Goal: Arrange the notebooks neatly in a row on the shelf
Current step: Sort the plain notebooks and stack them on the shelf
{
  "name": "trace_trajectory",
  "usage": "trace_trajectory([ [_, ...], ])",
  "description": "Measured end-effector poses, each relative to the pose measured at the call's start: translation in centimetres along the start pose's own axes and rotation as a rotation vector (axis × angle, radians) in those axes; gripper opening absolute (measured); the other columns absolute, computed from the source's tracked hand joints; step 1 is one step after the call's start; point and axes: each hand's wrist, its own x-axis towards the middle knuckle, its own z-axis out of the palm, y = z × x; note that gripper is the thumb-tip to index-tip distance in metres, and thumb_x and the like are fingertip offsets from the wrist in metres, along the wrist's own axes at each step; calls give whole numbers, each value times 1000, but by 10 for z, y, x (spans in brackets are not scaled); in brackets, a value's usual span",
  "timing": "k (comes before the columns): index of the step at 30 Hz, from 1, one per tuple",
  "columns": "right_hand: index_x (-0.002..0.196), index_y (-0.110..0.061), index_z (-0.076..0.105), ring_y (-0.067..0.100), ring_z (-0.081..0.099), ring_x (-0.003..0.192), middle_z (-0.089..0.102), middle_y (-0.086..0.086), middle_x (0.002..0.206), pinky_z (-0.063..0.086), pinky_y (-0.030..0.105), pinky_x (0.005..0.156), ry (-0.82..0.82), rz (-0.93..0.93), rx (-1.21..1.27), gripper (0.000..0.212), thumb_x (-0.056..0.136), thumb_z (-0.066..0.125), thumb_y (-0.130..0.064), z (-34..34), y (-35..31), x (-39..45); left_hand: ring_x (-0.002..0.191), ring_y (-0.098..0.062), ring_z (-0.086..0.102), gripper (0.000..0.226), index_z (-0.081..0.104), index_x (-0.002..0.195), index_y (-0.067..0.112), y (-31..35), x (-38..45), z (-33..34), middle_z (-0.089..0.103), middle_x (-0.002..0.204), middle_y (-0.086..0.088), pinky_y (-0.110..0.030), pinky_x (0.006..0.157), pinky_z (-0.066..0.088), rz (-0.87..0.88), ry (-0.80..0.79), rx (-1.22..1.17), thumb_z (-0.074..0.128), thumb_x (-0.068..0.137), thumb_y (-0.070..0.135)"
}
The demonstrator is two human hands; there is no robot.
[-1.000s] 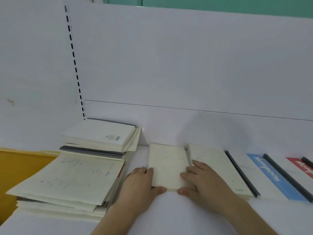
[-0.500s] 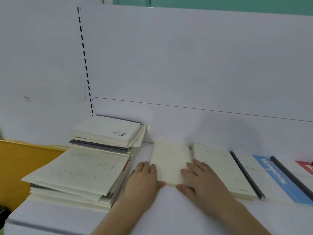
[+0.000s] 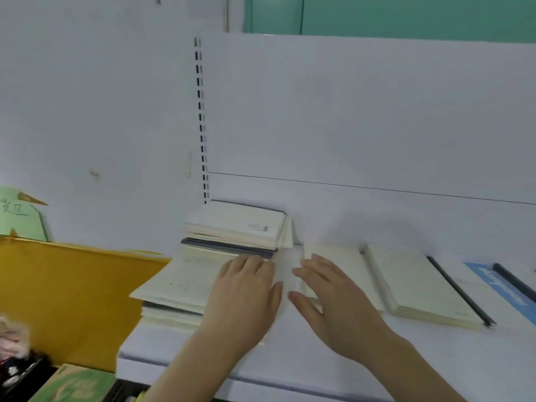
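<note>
Left hand point(image 3: 246, 288): lay flat, palm down, fingers spread and extended, on the front stack of cream notebooks point(image 3: 177, 285) at 9 o'clock on the white shelf point(image 3: 435, 358); nothing gripped. Right hand point(image 3: 333, 297): also open and flat, fingers pointed toward 11 o'clock, resting on the near left part of a single cream notebook point(image 3: 345, 265) near the centre; thumb spread toward 9 o'clock, nothing clasped. Thumbs of both hands close, not touching.

Rear stack of notebooks point(image 3: 237, 224): located at 11 o'clock against the back panel point(image 3: 362, 111), pale covers on top, dark grey covers beneath, set just behind the front stack. Row on the shelf, running toward 3 o'clock: single cream notebook, then a thicker cream notebook point(image 3: 417, 285) just beside it, then a black-spined white notebook point(image 3: 475, 280), then a blue-banded notebook point(image 3: 493, 285) cut by the frame edge. All lay flat, long edges roughly parallel.

Yellow panel point(image 3: 58, 291): stood at 9 o'clock beyond the shelf end. Slotted upright point(image 3: 201, 120): ran vertically above the rear stack.
</note>
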Motion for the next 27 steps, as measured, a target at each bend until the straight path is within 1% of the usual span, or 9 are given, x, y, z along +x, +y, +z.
trace_trajectory([
  [4,148,-24,34,9,11,146,25,-8,157,15,30,120,-136,-35,37,72,92,27,-69,13,-58,15,112,-31,63,56,73,106,19,-65,-30,-7,71,111,-4,-48,96,50,-171,-71,124,27,97,50],
  [7,152,-23,24,12,7,147,17,-5,160,7,30,120,-232,0,-11,73,93,31,-66,26,-86,20,137,-35,45,79,67,124,25,-93,-50,-8,62,134,-2,-58,112,32,-264,-180,135,3,97,63],
  [9,150,-22,28,14,15,146,24,-3,158,10,30,120,-232,21,-44,66,96,35,-60,32,-97,19,143,-33,35,94,54,138,28,-101,-62,-5,53,145,1,-58,117,22,-241,-242,129,-15,90,69],
  [13,138,-26,48,12,41,129,50,-7,139,29,27,111,-156,19,-68,49,98,40,-52,22,-110,11,136,-30,45,89,59,133,26,-109,-74,-7,59,139,1,-59,114,29,-176,-207,79,-6,93,72],
  [16,130,-32,55,9,53,112,60,-14,124,45,28,94,-180,34,-49,42,98,39,-53,5,-114,7,142,-24,38,88,56,135,30,-107,-76,-12,54,142,5,-56,119,22,-167,-172,22,-7,92,73],
  [18,119,-33,58,8,59,88,66,-13,102,48,27,74,-121,24,-110,36,100,33,-50,-5,-116,4,142,-26,38,76,58,133,24,-100,-76,-21,54,143,-1,-55,118,26,-198,-54,-49,11,97,70],
  [22,92,-31,55,11,47,44,47,-10,52,32,23,41,145,68,-193,41,100,20,-51,-23,-122,0,134,-25,43,59,51,136,13,-74,-78,-38,50,140,-4,-42,110,38,-262,313,-276,40,97,56],
  [24,84,-31,55,10,42,36,41,-9,44,27,22,36,320,110,-189,37,99,26,-48,-29,-128,-4,127,-10,49,62,47,139,24,-53,-76,-57,53,134,12,-32,104,43,-372,250,-560,30,97,66],
  [27,93,-32,65,12,55,48,58,-10,59,41,29,42,437,82,-105,23,93,43,-41,-20,-152,-15,99,10,62,59,53,127,42,-25,-68,-82,67,105,28,-25,90,51,-511,-14,-1229,32,83,75],
])
